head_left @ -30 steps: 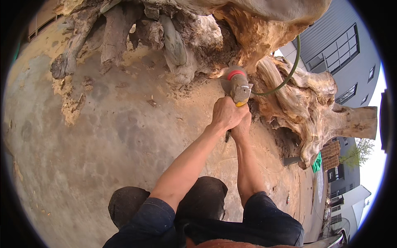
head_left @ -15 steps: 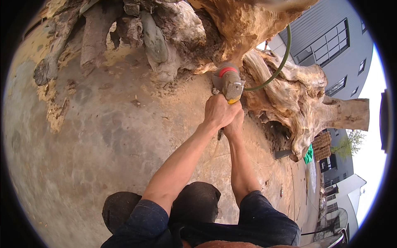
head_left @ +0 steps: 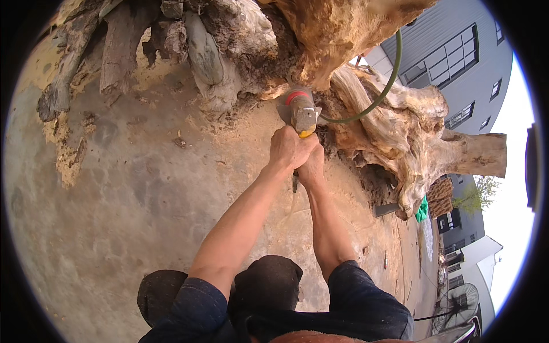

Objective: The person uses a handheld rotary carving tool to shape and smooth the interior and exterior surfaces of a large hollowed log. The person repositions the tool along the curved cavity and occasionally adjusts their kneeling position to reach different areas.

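Both my hands are wrapped round a power grinder (head_left: 305, 119) with a grey metal head, a yellow patch and a red ring at its front. My left hand (head_left: 289, 148) is closed over the body just behind the head. Closed farther back, my right hand (head_left: 312, 166) grips the rear part, and the two hands touch. A blurred disc at the front of the tool is close to the underside of a large tan tree stump (head_left: 349, 28); I cannot tell whether it touches. Weathered grey roots (head_left: 203, 54) spread to the left of it.
A pale, twisted trunk (head_left: 417, 123) lies at the right. A green hose (head_left: 380, 102) arcs down in front of it. Sawdust and wood scraps lie on the concrete floor (head_left: 148, 200). Beyond are a green cloth (head_left: 422, 210), a brown stack (head_left: 440, 197), a fan (head_left: 459, 306) and a grey building (head_left: 420, 46).
My hands and the grinder have moved a little left along the lower edge of the stump. The whole view has shifted slightly. Both hands keep their grip.
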A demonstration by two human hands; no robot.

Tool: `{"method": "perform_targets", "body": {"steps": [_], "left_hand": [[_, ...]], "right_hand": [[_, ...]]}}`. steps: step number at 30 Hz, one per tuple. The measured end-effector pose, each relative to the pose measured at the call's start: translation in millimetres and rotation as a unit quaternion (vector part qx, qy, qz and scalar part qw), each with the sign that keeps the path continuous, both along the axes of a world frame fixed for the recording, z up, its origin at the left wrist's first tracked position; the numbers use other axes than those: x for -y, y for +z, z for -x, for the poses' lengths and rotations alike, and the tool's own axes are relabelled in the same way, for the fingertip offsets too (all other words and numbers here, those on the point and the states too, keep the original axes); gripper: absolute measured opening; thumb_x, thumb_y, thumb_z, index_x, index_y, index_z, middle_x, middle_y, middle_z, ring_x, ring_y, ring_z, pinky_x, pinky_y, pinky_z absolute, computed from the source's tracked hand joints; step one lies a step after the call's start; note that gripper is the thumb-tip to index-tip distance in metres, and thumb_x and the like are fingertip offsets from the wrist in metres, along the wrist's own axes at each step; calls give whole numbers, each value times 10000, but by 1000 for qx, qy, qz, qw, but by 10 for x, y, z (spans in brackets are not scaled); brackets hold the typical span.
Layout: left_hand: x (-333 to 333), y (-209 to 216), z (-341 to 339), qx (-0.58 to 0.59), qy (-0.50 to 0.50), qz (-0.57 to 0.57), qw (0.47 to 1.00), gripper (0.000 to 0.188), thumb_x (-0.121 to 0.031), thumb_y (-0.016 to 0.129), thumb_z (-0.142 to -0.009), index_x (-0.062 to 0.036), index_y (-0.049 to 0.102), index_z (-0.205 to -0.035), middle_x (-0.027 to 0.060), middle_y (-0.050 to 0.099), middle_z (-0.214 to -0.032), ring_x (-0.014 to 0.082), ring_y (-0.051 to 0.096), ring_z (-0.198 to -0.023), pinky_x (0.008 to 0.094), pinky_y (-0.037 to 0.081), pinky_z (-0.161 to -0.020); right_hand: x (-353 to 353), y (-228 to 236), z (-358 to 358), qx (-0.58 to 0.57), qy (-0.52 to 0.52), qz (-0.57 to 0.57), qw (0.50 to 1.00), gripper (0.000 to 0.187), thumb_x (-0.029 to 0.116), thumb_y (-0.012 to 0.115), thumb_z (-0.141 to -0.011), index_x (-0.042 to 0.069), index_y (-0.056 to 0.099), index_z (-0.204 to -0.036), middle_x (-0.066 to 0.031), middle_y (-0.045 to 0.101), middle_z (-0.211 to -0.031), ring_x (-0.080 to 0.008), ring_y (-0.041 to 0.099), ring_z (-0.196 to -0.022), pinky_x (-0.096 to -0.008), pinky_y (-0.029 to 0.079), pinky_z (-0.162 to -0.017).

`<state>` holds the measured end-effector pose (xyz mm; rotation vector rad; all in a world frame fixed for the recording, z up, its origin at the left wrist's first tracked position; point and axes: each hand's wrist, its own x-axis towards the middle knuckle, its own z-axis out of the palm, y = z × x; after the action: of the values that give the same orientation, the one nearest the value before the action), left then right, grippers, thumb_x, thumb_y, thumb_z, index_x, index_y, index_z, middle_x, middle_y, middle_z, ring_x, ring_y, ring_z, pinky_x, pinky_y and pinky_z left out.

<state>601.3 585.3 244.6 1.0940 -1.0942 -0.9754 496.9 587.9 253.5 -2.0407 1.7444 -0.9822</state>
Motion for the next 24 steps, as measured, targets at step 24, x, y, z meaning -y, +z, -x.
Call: {"method": "perform_targets", "body": {"steps": [24], "left_hand": [[-399, 598, -71, 52, 80, 168, 981, 426, -298, 746, -791, 84, 675, -964, 235, 724, -796, 385, 733, -748, 454, 568, -712]], "right_hand": [[-274, 414, -133, 130, 89, 156, 975, 297, 136, 783, -807, -51, 659, -1003, -114, 717, -900, -139, 646, -878, -362, 536, -718]]}}
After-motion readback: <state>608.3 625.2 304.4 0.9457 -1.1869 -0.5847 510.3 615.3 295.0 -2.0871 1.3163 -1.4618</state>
